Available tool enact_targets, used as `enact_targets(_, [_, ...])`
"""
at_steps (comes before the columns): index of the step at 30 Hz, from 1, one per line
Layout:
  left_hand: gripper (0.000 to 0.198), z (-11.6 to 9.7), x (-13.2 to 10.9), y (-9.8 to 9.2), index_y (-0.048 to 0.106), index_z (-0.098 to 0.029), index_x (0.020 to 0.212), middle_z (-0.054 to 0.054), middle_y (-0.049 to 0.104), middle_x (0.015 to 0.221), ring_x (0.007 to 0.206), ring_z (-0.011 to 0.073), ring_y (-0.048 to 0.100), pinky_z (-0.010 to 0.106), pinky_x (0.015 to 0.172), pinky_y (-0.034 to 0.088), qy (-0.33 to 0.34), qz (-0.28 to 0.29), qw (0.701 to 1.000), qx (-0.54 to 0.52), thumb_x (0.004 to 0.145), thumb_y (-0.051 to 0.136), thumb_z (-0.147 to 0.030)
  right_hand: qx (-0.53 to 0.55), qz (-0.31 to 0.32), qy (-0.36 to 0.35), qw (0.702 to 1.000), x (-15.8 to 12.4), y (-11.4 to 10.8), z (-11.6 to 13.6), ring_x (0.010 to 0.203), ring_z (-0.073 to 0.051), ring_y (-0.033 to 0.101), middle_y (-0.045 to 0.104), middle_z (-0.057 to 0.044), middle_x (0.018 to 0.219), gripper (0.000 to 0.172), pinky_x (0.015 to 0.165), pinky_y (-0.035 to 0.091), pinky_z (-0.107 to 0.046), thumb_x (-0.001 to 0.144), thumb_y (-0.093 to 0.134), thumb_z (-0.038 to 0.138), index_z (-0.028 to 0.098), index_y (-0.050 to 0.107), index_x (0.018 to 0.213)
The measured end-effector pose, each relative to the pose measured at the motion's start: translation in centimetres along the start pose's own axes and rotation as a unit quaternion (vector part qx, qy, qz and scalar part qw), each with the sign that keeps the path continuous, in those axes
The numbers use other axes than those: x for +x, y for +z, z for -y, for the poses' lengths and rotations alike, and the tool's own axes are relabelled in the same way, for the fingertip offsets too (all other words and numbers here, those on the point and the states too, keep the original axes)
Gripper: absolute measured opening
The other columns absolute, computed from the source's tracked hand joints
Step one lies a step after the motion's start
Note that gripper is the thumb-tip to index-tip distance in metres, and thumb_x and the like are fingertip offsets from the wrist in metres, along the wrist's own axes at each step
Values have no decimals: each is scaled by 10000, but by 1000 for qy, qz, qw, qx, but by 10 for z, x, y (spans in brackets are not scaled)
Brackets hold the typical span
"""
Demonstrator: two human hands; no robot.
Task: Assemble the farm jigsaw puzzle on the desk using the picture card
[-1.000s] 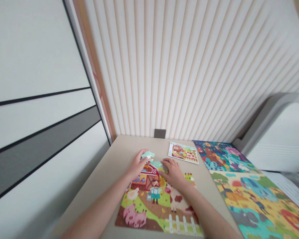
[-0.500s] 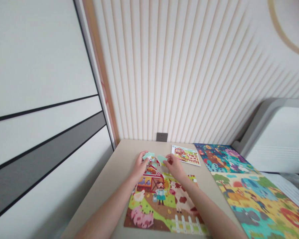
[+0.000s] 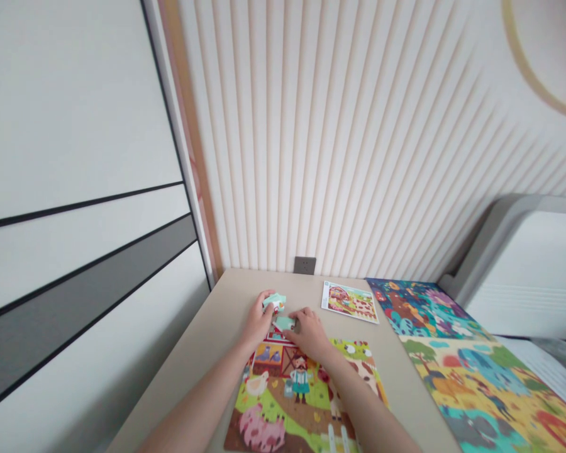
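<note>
Beige tabletop (image 3: pixel 207 352), farm jigsaw puzzle (image 3: pixel 283 402), left fingers (image 3: pixel 265 299) pinching teal piece (image 3: pixel 275 301), right fingers (image 3: pixel 300 316) gripping second teal piece (image 3: pixel 284 323)

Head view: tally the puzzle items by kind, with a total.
Farm jigsaw puzzle: 1
Loose teal jigsaw pieces: 2
Farm picture card: 1
Large animal jigsaw puzzles: 2
Total: 6
</note>
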State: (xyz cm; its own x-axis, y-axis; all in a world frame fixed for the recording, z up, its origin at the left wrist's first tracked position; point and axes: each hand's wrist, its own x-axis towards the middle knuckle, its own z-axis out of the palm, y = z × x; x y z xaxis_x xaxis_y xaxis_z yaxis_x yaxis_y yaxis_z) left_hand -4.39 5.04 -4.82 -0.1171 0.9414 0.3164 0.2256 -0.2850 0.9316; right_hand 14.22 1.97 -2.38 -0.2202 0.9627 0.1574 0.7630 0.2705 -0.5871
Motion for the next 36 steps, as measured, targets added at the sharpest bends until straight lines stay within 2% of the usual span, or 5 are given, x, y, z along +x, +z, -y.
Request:
enact_targets(8, [367, -2, 3, -3, 590, -204, 1252, 88, 671, 1227, 1129, 247, 628, 400, 1024, 452, -12, 0, 1000, 9, 929, 514, -361, 215, -5, -38, 976, -9, -1, -1, 699, -135, 544, 614, 55, 773, 195, 635, 376, -232, 802, 663, 256, 222, 557, 962])
enact_targets(18, [467, -31, -18, 9, 617, -222, 1302, 85, 665, 1277, 1193, 270, 605, 379, 1040, 471, -2, 191, 980, -50, 891, 630, -442, 221, -88, -44, 970, -6, -8, -4, 731, -167, 597, 668, -13, 881, 344, 725, 490, -294, 865, 610, 279, 213, 621, 1202])
enact_targets(23, [517, -14, 2, -5, 531, -207, 1380, 100, 631, 1313, 1157, 244, 623, 372, 1004, 490, -6, 106, 993, -55, 899, 604, -382, 109, -101, -89, 985, -12, -3, -1, 1103, -241, 583, 583, -120, 1257, 552, 992, 455, -389, 940, 554, 319, 219, 450, 1473])
enact_targets(28, [571, 1, 22, -30, 426, -241, 1469, 78, 639, 1282, 1083, 206, 643, 368, 1003, 475, -8, -14, 1000, -25, 912, 544, -285, -15, -9, -180, 984, -24, 2, 18, 1144, -273, 536, 616, -120, 1200, 409, 1021, 409, -424, 965, 552, 438, 223, 612, 1308])
enact_targets(36, [470, 3, 23, -30, 564, -255, 1370, 46, 603, 1373, 1295, 218, 532, 388, 1144, 352, 13, -11, 1000, 7, 904, 502, -242, -39, 25, -203, 978, -28, 9, 32, 1153, -284, 526, 605, -114, 1235, 415, 1028, 384, -430, 896, 663, 456, 235, 644, 1246])
